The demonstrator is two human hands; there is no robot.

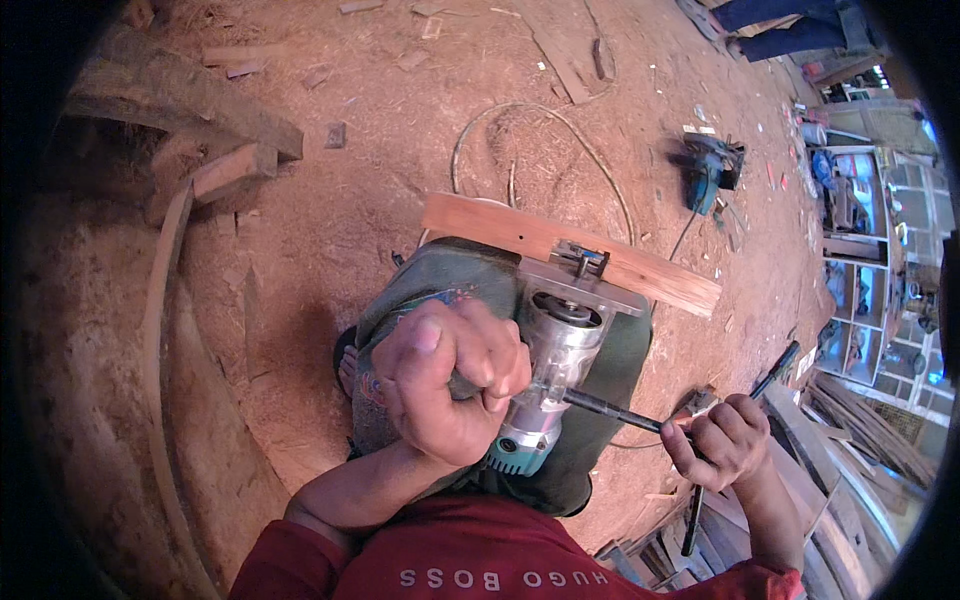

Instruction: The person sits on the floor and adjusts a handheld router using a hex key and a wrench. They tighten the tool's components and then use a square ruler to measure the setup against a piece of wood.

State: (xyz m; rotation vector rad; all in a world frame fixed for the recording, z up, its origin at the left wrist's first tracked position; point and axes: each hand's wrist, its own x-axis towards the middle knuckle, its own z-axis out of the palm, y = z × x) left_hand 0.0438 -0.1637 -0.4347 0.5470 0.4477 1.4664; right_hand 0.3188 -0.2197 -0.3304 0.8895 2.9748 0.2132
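A trim router with a silver body and teal end cap rests in my lap, its metal base fixed near a long wooden board lying across my knees. My left hand is curled in a fist beside the router body; whatever it grips is hidden. My right hand is closed on a black bar tool, which reaches to the side of the router. More black bar shows above and below that hand.
Timber beams lie at left. A teal power tool sits on the dusty floor with cables. At right are shelving and stacked offcuts. A person's dark-clad legs show at upper right.
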